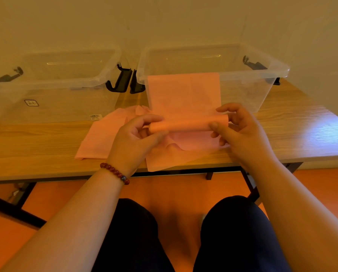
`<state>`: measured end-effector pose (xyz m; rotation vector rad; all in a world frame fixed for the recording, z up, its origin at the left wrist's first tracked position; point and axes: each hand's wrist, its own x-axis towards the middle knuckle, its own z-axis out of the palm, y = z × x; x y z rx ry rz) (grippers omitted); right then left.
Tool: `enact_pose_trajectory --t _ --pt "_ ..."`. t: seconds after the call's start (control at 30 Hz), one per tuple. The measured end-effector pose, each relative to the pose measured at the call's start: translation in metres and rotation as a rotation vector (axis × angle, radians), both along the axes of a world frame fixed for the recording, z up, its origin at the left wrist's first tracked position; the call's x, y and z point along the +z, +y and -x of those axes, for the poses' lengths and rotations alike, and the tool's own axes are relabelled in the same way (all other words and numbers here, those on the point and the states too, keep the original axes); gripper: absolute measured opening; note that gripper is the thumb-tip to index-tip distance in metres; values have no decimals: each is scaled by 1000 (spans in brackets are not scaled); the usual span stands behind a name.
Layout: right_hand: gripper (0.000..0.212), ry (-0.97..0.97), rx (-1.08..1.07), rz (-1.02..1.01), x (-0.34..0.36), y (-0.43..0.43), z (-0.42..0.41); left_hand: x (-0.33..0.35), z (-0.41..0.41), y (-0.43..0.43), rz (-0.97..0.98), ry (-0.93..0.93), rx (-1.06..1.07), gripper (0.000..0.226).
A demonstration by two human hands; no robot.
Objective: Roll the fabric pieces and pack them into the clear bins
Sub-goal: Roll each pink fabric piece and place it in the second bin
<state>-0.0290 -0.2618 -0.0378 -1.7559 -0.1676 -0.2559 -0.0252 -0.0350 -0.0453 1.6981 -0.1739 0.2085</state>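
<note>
A pink fabric strip (184, 93) hangs over the front rim of the right clear bin (266, 74) and ends in a tight roll (187, 124) above the table. My left hand (136, 140) pinches the roll's left end between thumb and fingers. My right hand (240, 130) grips its right end the same way. More loose pink fabric pieces (103, 140) lie flat on the wooden table (36, 142) under and left of my hands. The left clear bin (52, 83) stands beside the right one; I see no fabric inside either.
Both bins sit at the back of the table against the wall, with black latch handles (123, 79) between them. The table's front edge (46, 176) runs just below my hands. My knees and an orange floor show beneath.
</note>
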Motion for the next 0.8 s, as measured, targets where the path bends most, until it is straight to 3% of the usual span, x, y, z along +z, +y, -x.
enact_pose_trajectory --t 0.13,0.3,0.53,0.7,0.8 --pt "19 -11 15 4 -1 -1 -1 -1 -1 1 -36 8 3 33" --pt "35 20 69 -23 -2 -2 0 0 -1 -2 -34 -1 58 24" --pt "16 -4 -19 -4 -3 -1 -1 3 0 -3 71 15 28 20" --pt "25 -11 -7 -17 -2 -2 -2 2 0 -2 64 10 8 25" --pt "19 -6 -4 -31 -2 0 -3 1 0 -1 5 6 17 27"
